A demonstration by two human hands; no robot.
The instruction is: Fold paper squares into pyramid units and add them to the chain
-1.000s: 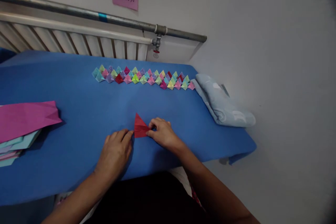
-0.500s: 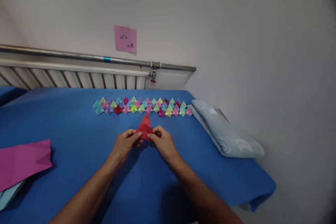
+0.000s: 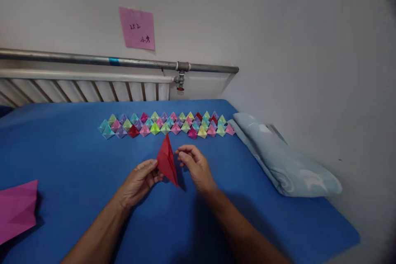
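Red folded paper (image 3: pixel 167 160) stands on edge over the blue table (image 3: pixel 77 181), lifted between both hands at the centre of the view. At 9 o'clock of it the left hand (image 3: pixel 139 181) pinches its lower left flap between thumb and fingers. At 3 o'clock the right hand (image 3: pixel 194 165) hovers with fingers curled and slightly parted, touching or just beside the paper's right edge; I cannot tell which. As I judge it, a clean fold needs the left pinch firm and the right fingertips pressing along the crease. At 12 o'clock, farther off, lies a row of coloured paper pieces (image 3: pixel 163 123), 2 deep. A folded pale-blue cloth (image 3: pixel 284 161) lies at 3 o'clock, pink paper (image 3: pixel 15 210) at 8 o'clock.
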